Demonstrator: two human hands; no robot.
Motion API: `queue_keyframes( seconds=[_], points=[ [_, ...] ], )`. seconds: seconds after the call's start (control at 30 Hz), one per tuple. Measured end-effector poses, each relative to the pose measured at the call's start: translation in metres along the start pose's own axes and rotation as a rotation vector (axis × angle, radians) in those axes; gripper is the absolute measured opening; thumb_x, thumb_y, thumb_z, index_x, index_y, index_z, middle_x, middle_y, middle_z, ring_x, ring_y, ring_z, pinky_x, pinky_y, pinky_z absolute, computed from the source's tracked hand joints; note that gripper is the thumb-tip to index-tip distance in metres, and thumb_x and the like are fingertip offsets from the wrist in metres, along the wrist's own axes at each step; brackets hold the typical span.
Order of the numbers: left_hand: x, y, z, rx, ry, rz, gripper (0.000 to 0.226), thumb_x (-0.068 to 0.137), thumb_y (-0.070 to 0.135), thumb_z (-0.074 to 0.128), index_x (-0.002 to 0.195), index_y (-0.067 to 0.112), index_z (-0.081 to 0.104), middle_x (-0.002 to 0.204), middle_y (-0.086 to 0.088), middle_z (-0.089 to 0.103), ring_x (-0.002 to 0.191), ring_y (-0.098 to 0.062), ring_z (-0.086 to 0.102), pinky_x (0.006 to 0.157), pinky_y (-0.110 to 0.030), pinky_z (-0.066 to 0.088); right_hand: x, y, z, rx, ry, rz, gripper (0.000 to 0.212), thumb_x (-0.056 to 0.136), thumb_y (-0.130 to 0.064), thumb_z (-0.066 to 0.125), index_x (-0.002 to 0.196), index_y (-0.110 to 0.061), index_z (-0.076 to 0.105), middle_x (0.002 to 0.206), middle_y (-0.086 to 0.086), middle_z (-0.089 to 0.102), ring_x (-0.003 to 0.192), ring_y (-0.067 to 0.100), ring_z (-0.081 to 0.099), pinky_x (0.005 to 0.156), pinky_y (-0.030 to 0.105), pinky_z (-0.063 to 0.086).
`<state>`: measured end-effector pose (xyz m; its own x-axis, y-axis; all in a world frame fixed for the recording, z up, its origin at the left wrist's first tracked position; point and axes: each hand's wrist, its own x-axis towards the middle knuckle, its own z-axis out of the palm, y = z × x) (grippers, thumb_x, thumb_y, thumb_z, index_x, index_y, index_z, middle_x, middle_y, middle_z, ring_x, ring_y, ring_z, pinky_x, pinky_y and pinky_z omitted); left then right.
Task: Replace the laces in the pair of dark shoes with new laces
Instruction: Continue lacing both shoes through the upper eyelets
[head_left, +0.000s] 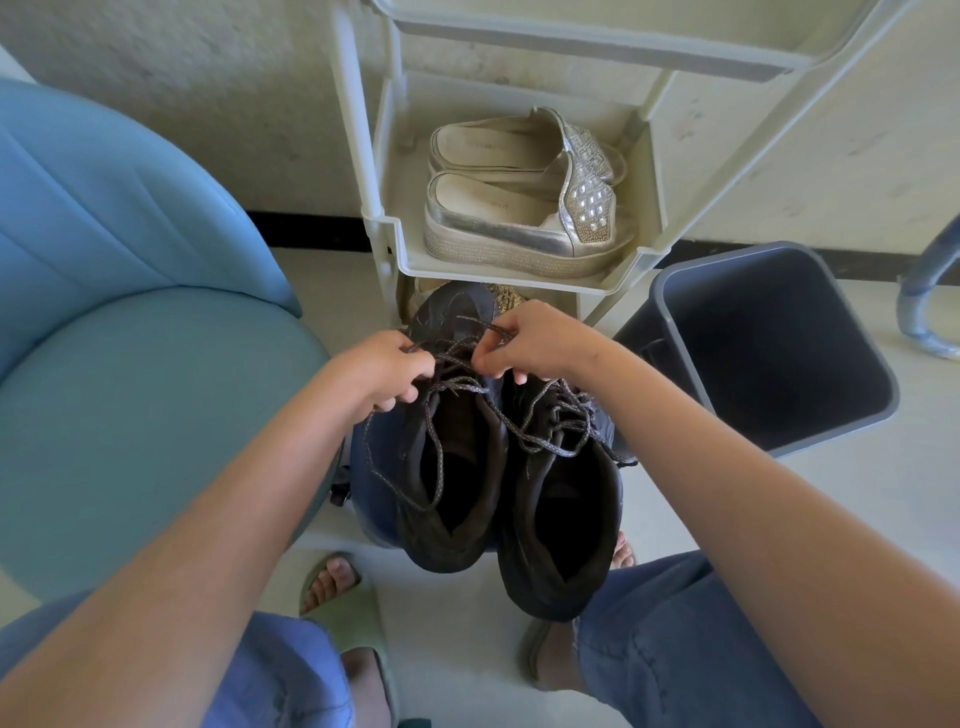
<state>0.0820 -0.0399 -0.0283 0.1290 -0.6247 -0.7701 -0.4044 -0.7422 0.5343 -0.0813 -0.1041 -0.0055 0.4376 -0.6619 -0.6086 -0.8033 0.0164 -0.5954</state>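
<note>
Early stage: grey laces (550, 415) are threaded in both dark shoes (561, 519), and no new laces are in view. The shoes sit side by side between the person's knees. Their long axes run away from the person, toes toward the shoe rack (519, 271). Left hand (387, 371) and right hand (524, 340): each grip is pinched on lace strands over the left-side shoe.

Soft, even daylight fills the scene, bright on the pale wall (208, 104) and floor (457, 623), with only faint shadows. The insides of the dark shoes (561, 509) and the grey bin (753, 312) sink to near black. The centre is sharp, down to the laces (438, 457). Wide-angle distortion bows the rack (358, 130) and swells the forearms (260, 519) at the lower edge.
</note>
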Motion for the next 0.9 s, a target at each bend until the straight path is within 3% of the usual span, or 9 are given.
queue_keyframes(
  seconds=[0.13, 0.3, 0.53, 0.63, 0.73, 0.9],
  points=[
    [0.001, 0.0, 0.001, 0.004, 0.012, 0.028, 0.017, 0.09, 0.011, 0.044, 0.078, 0.02, 0.037, 0.065, -0.001, 0.033, 0.057, -0.014, 0.021, 0.051, -0.026, 0.012, 0.001, 0.003, -0.006, 0.046, 0.077, 0.034, 0.008, 0.085, -0.008, 0.065, 0.093, -0.008, 0.061, 0.068, 0.003, 0.061, 0.043, 0.002, 0.05, 0.038, 0.009, 0.034],
    [0.0, 0.002, 0.002, 0.072, 0.083, 0.1, 0.016, 0.091, 0.005, 0.045, 0.086, 0.017, 0.055, 0.068, -0.004, 0.044, 0.05, -0.015, 0.032, 0.042, -0.02, 0.022, 0.001, 0.001, -0.001, -0.035, 0.017, 0.015, 0.008, 0.084, -0.004, 0.065, 0.088, -0.008, 0.06, 0.066, 0.0, 0.057, 0.052, 0.007, 0.054, 0.038, 0.007, 0.034],
    [-0.006, 0.006, 0.0, 0.126, 0.054, 0.068, 0.002, 0.09, 0.015, 0.054, 0.088, 0.014, 0.054, 0.055, -0.003, 0.041, 0.049, -0.016, 0.028, 0.048, -0.022, 0.02, 0.005, 0.003, -0.001, -0.095, -0.003, 0.054, 0.008, 0.081, 0.001, 0.064, 0.085, -0.006, 0.064, 0.062, 0.001, 0.059, 0.045, 0.0, 0.054, 0.046, 0.011, 0.04],
    [-0.008, 0.006, -0.003, 0.097, 0.033, 0.077, 0.014, 0.091, 0.028, 0.06, 0.086, 0.016, 0.054, 0.063, -0.002, 0.046, 0.05, -0.015, 0.029, 0.047, -0.022, 0.022, 0.006, 0.003, 0.001, -0.086, 0.012, 0.05, 0.008, 0.082, 0.001, 0.065, 0.089, -0.003, 0.067, 0.061, 0.002, 0.06, 0.05, 0.005, 0.054, 0.045, 0.012, 0.038],
    [-0.008, 0.006, -0.003, 0.018, 0.049, 0.116, 0.008, 0.097, 0.021, 0.051, 0.093, 0.014, 0.048, 0.087, -0.003, 0.057, 0.051, -0.012, 0.035, 0.042, -0.018, 0.025, 0.005, 0.002, 0.001, -0.029, 0.03, 0.025, 0.008, 0.083, 0.0, 0.065, 0.087, -0.006, 0.067, 0.063, 0.003, 0.06, 0.05, 0.005, 0.053, 0.039, 0.008, 0.034],
    [-0.011, 0.006, -0.006, -0.011, 0.02, 0.072, 0.007, 0.102, 0.02, 0.038, 0.103, 0.016, 0.043, 0.08, -0.004, 0.048, 0.055, -0.014, 0.026, 0.05, -0.022, 0.017, 0.003, 0.002, 0.0, 0.015, 0.055, -0.007, 0.007, 0.083, -0.003, 0.066, 0.09, -0.004, 0.067, 0.082, 0.013, 0.069, 0.051, 0.006, 0.052, 0.04, 0.009, 0.034]
  ],
)
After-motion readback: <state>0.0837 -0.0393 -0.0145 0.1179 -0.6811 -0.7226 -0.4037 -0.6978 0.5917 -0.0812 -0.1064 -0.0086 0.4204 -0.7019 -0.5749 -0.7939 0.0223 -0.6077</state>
